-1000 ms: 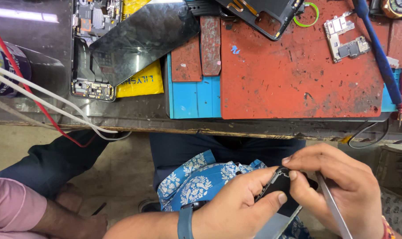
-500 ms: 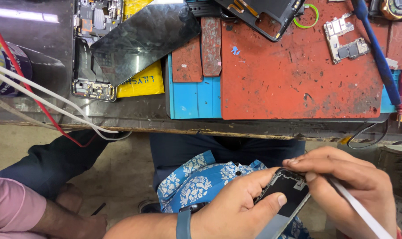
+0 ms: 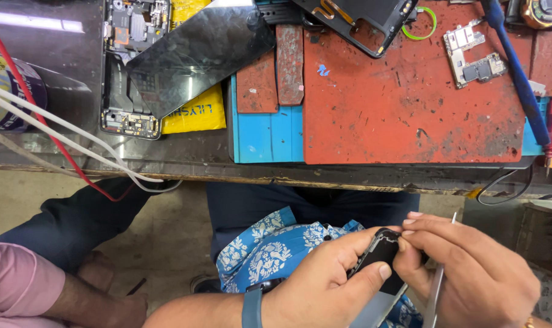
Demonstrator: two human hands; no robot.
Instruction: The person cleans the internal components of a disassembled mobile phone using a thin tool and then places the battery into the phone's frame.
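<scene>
My left hand (image 3: 330, 282) grips a dark phone body (image 3: 379, 258) from the left, thumb across its lower part, down over my lap and below the bench edge. My right hand (image 3: 464, 273) pinches the phone's top corner with its fingertips and also holds a thin metal tool (image 3: 437, 288), which points up past the fingers. A blue patterned cloth (image 3: 276, 249) lies on my lap under the hands. The lower half of the phone is hidden by both hands.
A worn red mat (image 3: 409, 103) and blue mat (image 3: 264, 136) cover the bench. On it lie an opened phone (image 3: 127, 79), a dark glass panel (image 3: 203, 51), a circuit board (image 3: 473, 58), a phone frame (image 3: 364, 18) and a blue-handled tool (image 3: 519, 73). Another person's arm (image 3: 39, 291) is lower left.
The phone has been tilted more on edge between the hands. My right hand turned so the metal tool now points up instead of down to the right.
</scene>
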